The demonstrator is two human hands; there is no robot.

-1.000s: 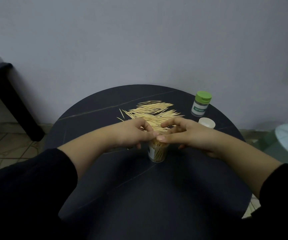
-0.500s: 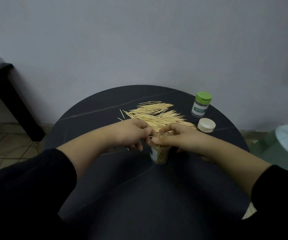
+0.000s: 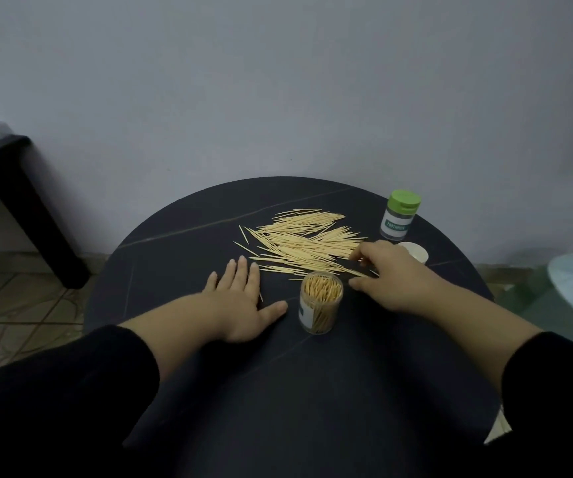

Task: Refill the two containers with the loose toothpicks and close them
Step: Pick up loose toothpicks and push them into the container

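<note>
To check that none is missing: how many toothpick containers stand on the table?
2. The open container, full, stands between the left hand and the right hand; the green-lidded container stands closed at the far right. None seems hidden.

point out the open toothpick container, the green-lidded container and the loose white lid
open toothpick container [image 3: 321, 304], head view, middle of its clear wall
green-lidded container [image 3: 397, 223], head view, on its label
white lid [image 3: 417, 253], head view, on its top face

A round black table [image 3: 312, 408] stands by a grey wall [image 3: 278, 98], with what may be a bench [image 3: 33, 205] left.
</note>
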